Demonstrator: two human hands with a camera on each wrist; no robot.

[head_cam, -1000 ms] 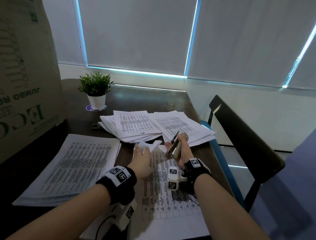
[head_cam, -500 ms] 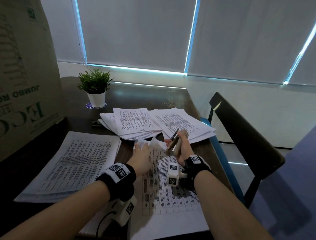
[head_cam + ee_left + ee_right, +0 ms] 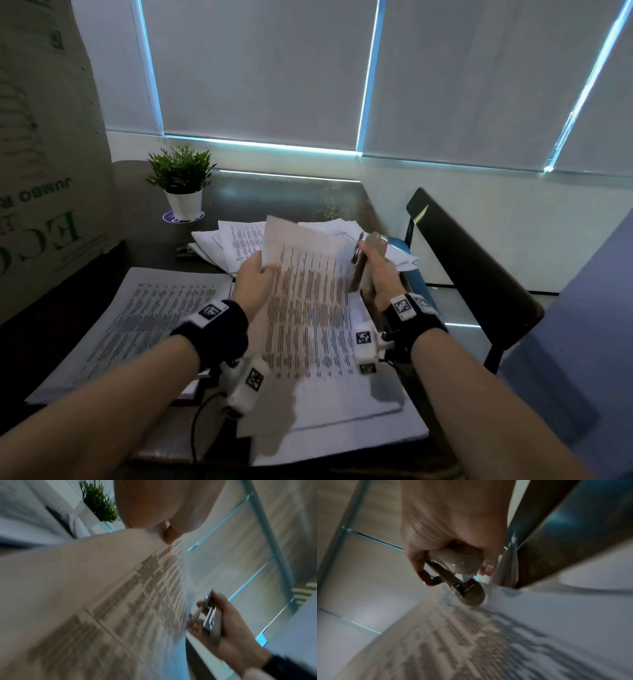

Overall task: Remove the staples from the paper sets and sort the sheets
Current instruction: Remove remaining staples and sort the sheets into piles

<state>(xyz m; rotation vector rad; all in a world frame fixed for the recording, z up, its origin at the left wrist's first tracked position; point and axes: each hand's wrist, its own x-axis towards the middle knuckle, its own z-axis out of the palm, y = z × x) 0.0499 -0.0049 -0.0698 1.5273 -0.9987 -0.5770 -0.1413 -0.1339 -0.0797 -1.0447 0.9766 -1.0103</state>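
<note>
Sheet lifted off the stack, far left corner pinched in left hand, long axis running from near edge toward the window, far end raised, print up. Right hand wrapped around staple remover, just beside the sheet's right edge, tool's nose pointing away.

Risks, as a guess: one-corner pinch could crease or tear the paper; a second sheet could ride along if a staple leg remains, though none visible through blur; remover's metal tip could snag the swinging edge. Landing on the wrong pile possible too: left pile and far piles look alike.
</note>
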